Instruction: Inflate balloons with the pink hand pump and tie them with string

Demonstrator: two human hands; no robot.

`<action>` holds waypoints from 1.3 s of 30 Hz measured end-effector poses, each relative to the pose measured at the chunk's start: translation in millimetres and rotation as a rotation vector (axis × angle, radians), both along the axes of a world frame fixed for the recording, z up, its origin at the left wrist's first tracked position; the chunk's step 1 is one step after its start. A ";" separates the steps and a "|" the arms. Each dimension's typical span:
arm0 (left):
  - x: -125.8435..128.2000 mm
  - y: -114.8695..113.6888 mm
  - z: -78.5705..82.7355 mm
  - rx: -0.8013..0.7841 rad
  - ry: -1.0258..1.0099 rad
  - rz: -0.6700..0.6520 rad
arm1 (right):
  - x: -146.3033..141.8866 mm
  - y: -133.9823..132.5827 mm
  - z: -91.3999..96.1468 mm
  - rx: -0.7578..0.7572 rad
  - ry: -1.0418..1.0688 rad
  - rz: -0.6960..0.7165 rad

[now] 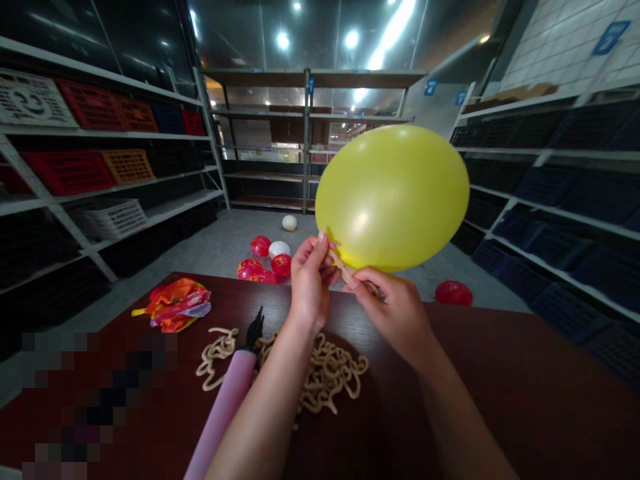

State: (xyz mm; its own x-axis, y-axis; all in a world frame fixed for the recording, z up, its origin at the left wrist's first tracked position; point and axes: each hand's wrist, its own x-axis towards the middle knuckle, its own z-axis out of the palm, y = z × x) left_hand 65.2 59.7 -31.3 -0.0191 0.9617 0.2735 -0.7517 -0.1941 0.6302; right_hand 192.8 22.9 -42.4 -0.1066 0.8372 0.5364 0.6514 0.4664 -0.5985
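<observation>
An inflated yellow balloon (393, 197) floats above the dark red table (525, 387), held at its neck. My left hand (310, 283) pinches the neck from the left, fingers closed. My right hand (393, 307) is closed on a beige string (344, 268) that runs to the balloon's neck. Both hands meet just under the balloon. On the table below them lies a tangled pile of beige strings (327, 373) and a pink hand pump (225, 407) with a black nozzle.
A heap of uninflated orange, red and pink balloons (175, 305) lies at the table's left. Red and white inflated balloons (265, 260) rest on the floor beyond, another red balloon (453, 293) at right. Shelves with crates line both sides and the back.
</observation>
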 end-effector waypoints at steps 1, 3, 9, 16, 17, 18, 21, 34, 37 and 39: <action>1.3 0.5 -0.6 0.020 0.031 -0.023 | 1.6 -0.4 0.8 0.000 0.049 -0.008; 2.5 2.0 -2.1 0.069 0.108 -0.082 | 5.1 -1.0 2.6 -0.007 0.173 0.006; -3.2 8.2 -7.8 0.217 0.285 -0.204 | 11.9 -1.0 9.1 -0.038 0.485 0.052; -1.9 7.6 -10.3 0.285 0.267 0.003 | 7.3 -0.9 6.1 -0.072 0.436 0.089; -1.1 6.8 -10.2 0.274 0.244 0.040 | 6.6 -1.0 5.1 -0.079 0.382 0.092; -0.5 6.1 -10.2 0.261 0.219 0.076 | 5.8 -1.0 4.1 -0.081 0.329 0.094; -0.1 5.9 -10.9 0.242 0.159 0.150 | 2.8 -1.0 2.2 -0.081 0.206 0.107; -7.2 11.2 -9.1 0.229 0.092 0.156 | -2.0 4.4 -2.3 -0.094 0.057 0.140; -7.1 11.6 -7.8 0.298 0.164 0.211 | 3.4 4.6 -0.5 -0.126 0.108 0.156; -6.5 8.6 -6.1 0.329 0.215 0.286 | 9.2 3.4 2.3 -0.135 0.165 0.141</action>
